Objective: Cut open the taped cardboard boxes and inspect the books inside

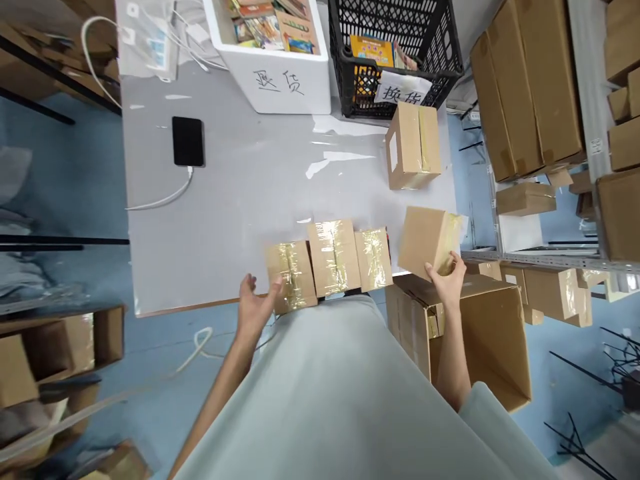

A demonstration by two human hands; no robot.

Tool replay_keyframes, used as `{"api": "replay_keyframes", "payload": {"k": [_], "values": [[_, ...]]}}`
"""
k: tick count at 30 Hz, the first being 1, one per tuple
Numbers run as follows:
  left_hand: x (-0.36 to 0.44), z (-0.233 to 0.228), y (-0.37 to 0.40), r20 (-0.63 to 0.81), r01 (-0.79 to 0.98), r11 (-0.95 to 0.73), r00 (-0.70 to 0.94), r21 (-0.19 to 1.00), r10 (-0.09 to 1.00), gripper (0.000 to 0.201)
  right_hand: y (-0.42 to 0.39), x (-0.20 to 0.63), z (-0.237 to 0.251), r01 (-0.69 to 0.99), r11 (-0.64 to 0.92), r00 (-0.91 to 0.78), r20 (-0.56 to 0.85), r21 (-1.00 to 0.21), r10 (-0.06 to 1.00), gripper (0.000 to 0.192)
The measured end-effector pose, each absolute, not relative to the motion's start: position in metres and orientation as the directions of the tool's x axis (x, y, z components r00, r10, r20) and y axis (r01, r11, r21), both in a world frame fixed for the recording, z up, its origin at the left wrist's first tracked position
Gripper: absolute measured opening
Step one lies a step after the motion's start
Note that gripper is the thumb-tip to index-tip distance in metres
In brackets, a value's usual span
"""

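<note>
A box held in the air at the counter's right edge

My right hand [447, 279] grips the small box [430, 241] from below, tilted, its taped long side running up and to the right. It could slip and drop into the big open carton [493, 347] under it. My left hand [256, 303] is spread open, touching the nearest box [291, 275] in the row of three.

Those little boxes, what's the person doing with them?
A person stands at a grey table. Their right hand holds up a small taped cardboard box above a big open carton beside the table. Their left hand touches the end box of a row of three taped boxes at the table's near edge. One more small box stands farther back.
</note>
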State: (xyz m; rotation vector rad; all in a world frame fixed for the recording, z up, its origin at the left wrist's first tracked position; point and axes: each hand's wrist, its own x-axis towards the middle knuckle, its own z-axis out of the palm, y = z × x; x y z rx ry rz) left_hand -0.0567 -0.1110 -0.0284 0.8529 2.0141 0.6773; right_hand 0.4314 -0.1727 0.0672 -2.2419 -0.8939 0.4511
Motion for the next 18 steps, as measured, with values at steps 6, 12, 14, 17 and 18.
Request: {"api": "replay_keyframes", "payload": {"k": [6,12,14,17,18], "values": [[-0.038,-0.035,-0.138,-0.652,0.063,0.699,-0.309,0.713,0.693,0.090,-0.177,0.417,0.019,0.700,-0.536,0.586,-0.050,-0.471,0.809,0.082],[-0.039,-0.038,-0.123,-0.623,0.100,0.690,-0.353,0.717,0.698,0.082,-0.158,0.369,0.010,0.760,-0.489,0.531,-0.025,-0.427,0.847,0.083],[-0.044,-0.043,-0.102,-0.595,0.151,0.688,-0.394,0.710,0.700,0.076,-0.133,0.358,0.008,0.770,-0.470,0.520,-0.002,-0.431,0.854,0.082],[-0.047,-0.046,-0.051,-0.530,0.280,0.654,-0.407,0.703,0.744,0.069,-0.076,0.341,0.004,0.777,-0.455,0.515,0.024,-0.435,0.857,0.082],[-0.047,-0.045,-0.030,-0.485,0.339,0.618,-0.401,0.709,0.777,0.070,-0.053,0.334,0.004,0.777,-0.456,0.517,0.028,-0.434,0.855,0.082]]}}
